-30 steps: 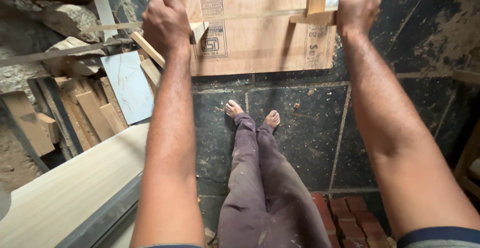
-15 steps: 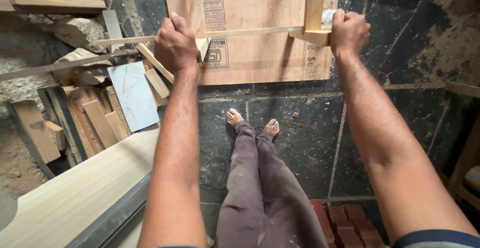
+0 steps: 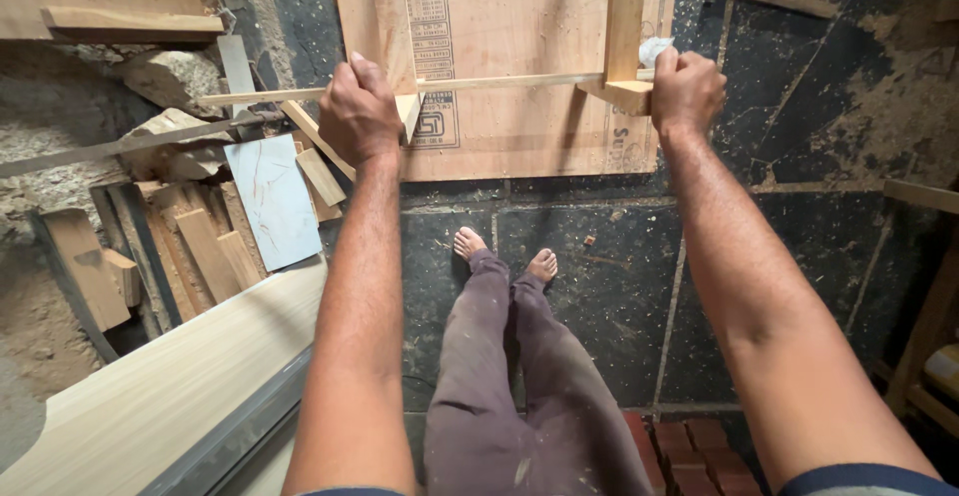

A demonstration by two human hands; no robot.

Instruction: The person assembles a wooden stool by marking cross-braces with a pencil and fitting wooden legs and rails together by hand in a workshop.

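Gripping the wooden frame (image 3: 519, 82) — both hands now lower, nearer.

A single camera sits on the person's head and looks steeply down along both outstretched arms. The left hand (image 3: 360, 111) and right hand (image 3: 687, 86) appear in the upper half of the frame, close to the lens, with the forearms running down to the bottom edge. Farther off, at centre, the person's bare feet (image 3: 504, 254) stand on the dark tiled floor (image 3: 799, 196). No second view overlaps it.
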